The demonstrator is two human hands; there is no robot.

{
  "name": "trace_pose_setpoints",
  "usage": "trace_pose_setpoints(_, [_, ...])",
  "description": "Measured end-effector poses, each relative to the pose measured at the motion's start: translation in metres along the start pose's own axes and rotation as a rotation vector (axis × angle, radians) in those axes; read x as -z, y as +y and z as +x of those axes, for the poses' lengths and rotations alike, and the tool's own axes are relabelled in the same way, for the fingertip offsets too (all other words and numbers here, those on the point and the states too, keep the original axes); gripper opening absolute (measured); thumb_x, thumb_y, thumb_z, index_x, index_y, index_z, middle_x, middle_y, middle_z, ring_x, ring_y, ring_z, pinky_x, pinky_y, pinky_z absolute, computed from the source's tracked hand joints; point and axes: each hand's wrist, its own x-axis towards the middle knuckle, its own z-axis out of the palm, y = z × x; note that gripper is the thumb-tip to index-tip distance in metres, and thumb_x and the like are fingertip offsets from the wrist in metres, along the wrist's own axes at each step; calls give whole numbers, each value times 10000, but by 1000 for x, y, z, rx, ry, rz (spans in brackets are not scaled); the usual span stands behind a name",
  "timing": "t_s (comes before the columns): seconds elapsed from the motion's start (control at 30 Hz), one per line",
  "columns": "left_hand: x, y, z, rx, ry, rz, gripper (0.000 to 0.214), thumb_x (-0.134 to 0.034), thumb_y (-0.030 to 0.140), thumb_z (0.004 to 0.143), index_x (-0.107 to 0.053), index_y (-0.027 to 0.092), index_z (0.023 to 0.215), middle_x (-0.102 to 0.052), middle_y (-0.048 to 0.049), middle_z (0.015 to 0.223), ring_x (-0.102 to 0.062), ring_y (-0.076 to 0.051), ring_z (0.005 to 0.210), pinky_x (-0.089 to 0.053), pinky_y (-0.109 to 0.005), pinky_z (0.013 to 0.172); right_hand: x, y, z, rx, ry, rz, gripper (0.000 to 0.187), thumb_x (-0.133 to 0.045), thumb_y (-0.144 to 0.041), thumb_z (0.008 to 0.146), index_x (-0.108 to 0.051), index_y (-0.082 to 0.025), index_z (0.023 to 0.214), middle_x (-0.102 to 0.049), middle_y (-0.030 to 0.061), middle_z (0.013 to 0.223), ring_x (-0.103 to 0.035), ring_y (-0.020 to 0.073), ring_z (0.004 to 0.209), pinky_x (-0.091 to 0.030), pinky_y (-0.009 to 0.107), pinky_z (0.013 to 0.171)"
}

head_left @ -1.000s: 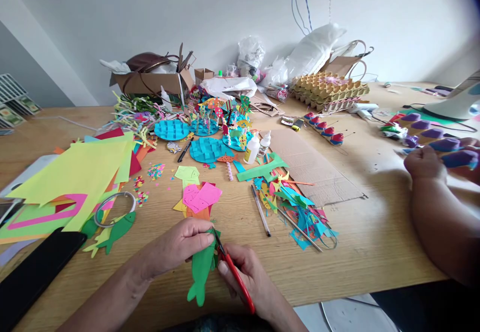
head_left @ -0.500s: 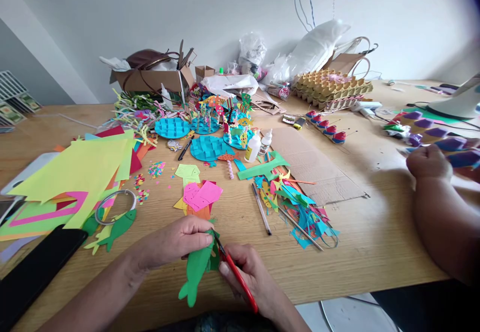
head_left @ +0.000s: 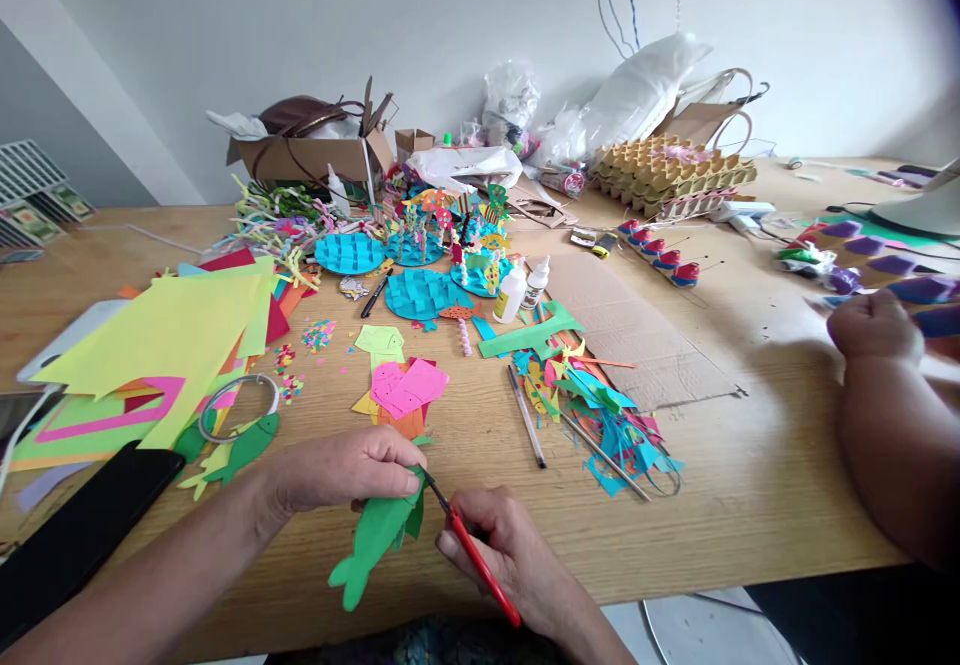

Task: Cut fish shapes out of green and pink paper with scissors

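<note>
"What is the left hand gripping?"
"The upper end of a green paper fish over the table, its tail slanting down and left."
"And the right hand?"
"Wrapped around red-handled scissors, blade tips beside the fish."

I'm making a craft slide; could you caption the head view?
The left hand holds a green fish cutout; the right hand holds red-handled scissors at its edge.

The left hand hides one end of the green fish. The view's edges cut off the black case and a co-worker's arm. Bottle labels are too small to read.
</note>
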Motion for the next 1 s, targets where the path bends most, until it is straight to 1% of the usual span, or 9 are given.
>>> trace_pose_setpoints(0.1, [2,3,-1,-4,-45,-23,281,-441,353,765,-377,191,545,-305,64,495,-293,-94,455,-218,-229,426,0,0,0,7,-3,-41,371,-580,-277,809,-323,-176,562,-264,-74,518,-248,66,484,-182,196,430])
trace_pose_setpoints(0.17, [3,4,-1,9,-62,-29,277,-441,353,765,-389,189,549,-318,63,484,-298,-92,441,-210,-230,418,0,0,0,1,-16,-30,363,-571,-276,810,-324,-177,563,-262,-76,515,-247,66,481,-181,196,428])
trace_pose_setpoints(0.37, [4,2,-1,7,-42,-47,268,-447,330,770,-382,188,553,-304,65,503,-290,-93,463,-206,-234,437,-2,2,1,-71,-91,44,301,-505,-231,833,-338,-182,588,-273,-77,523,-255,70,493,-188,192,434])
trace_pose_setpoints(0.53, [2,2,0,26,-3,-49,264,-454,329,763,-376,190,552,-305,67,510,-297,-92,469,-221,-226,441,-2,0,1,-118,-75,92,320,-514,-280,839,-344,-182,587,-281,-71,535,-259,75,505,-195,193,441])
trace_pose_setpoints(0.73, [-2,7,2,40,63,-55,266,-469,353,738,-385,193,543,-331,66,497,-331,-95,463,-248,-216,430,-1,-2,1,-115,-37,81,373,-549,-380,820,-343,-183,581,-261,-65,552,-249,79,510,-189,198,438])
trace_pose_setpoints(1.0, [-2,5,2,46,63,-64,272,-476,366,744,-387,190,558,-313,66,508,-312,-90,463,-229,-221,429,-1,-2,2,-74,-6,40,383,-543,-382,826,-337,-179,575,-277,-66,553,-254,74,504,-195,201,441])
